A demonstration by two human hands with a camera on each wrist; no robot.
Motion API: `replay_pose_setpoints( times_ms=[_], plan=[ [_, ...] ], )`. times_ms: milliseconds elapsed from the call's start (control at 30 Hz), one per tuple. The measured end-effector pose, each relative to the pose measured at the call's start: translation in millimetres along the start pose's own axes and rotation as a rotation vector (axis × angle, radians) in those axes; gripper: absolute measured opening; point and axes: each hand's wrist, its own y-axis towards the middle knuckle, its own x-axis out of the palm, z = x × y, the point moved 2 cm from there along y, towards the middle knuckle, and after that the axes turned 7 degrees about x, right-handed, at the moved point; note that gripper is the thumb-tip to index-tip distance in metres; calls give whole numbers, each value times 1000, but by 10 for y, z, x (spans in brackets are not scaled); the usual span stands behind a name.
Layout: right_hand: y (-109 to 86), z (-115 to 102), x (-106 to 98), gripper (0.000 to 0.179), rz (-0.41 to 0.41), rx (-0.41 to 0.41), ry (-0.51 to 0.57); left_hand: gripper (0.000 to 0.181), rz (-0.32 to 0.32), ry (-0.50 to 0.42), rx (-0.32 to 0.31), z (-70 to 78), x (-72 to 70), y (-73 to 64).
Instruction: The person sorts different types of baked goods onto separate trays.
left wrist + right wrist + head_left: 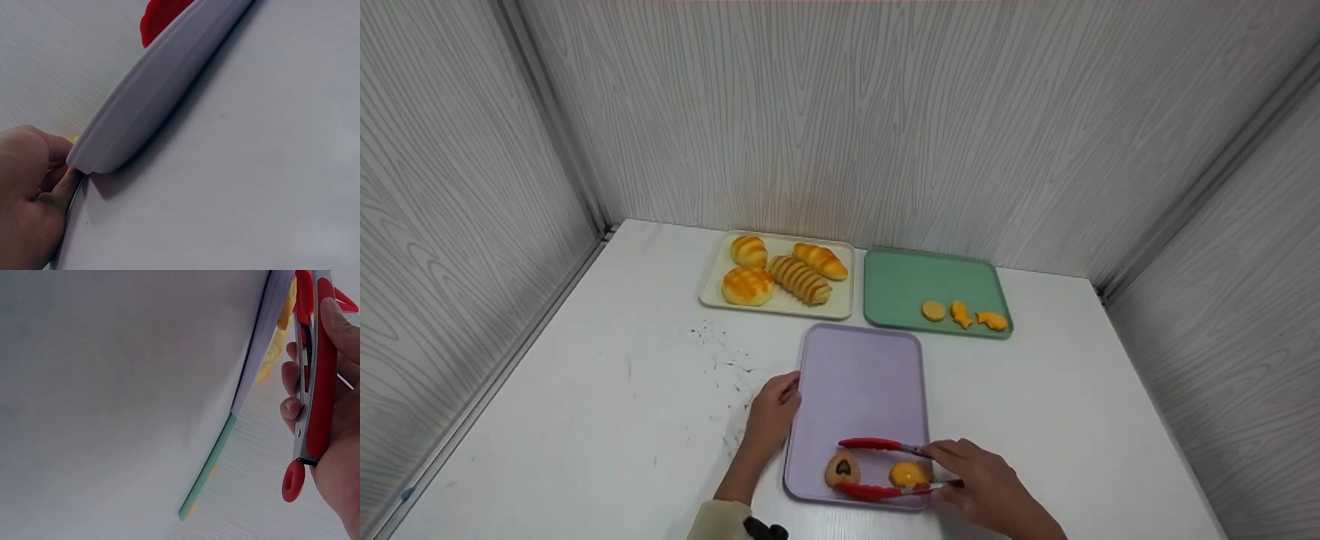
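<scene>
My left hand [771, 416] pinches the left rim of a lilac tray [862, 382], thumb and fingers at its edge in the left wrist view. In my right hand [986, 487] is a pair of red-tipped tongs [322, 377], gripped by the handles. Their red tips [874, 444] are spread apart over the tray's near end. Between them lies a round brown cookie [832, 471] with a dark heart-shaped centre; the lower tip overlaps its near edge. A yellow-orange piece [906, 472] sits right of the cookie, between the tong arms and partly covered by the lower one.
Behind the lilac tray, a cream tray [712, 289] carries several bread rolls, among them a striped one [799, 279]. To its right, a green tray [919, 281] holds a round biscuit [934, 310] and two fish-shaped crackers [961, 314]. Grain-patterned panels [810, 112] enclose the white table [600, 405].
</scene>
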Motion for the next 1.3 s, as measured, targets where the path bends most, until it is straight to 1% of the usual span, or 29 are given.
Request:
replay_pose_setpoints(
  times_ms=[100, 267, 333, 500, 567, 667, 800, 900, 1033, 1133, 1233, 1300],
  plan=[
    [-2, 10, 23, 58, 68, -33, -23, 39, -2, 5, 4, -7, 1, 9],
    [-2, 14, 38, 59, 89, -33, -23, 39, 1, 17, 7, -16, 1, 12],
    [-1, 16, 41, 59, 109, -45, -14, 39, 6, 16, 7, -19, 0, 14],
    [0, 20, 38, 59, 218, -114, -1, 39, 12, 14, -3, -14, -4, 13],
    [7, 23, 23, 59, 252, -120, 10, 39, 10, 14, -5, -6, -3, 13],
    [33, 38, -9, 58, 249, -72, 41, 39, 11, 20, 3, 4, -1, 15],
    [86, 58, -56, 57, 189, 45, 81, 38, 16, 30, 11, 2, 1, 11],
    [122, 69, -82, 56, 174, 113, 92, 38, 10, 29, 11, 1, -1, 3],
    [192, 80, -112, 55, 206, 208, 89, 39, 3, 22, 12, 0, -11, -3],
    [279, 121, -136, 53, 248, 286, 82, 39, 1, 11, 2, 3, -13, -6],
    [391, 222, -166, 54, 302, 307, 87, 40, -5, 4, -11, 1, -12, -7],
    [480, 319, -178, 55, 337, 292, 88, 40, -4, 5, -11, -1, -15, -7]
  ],
)
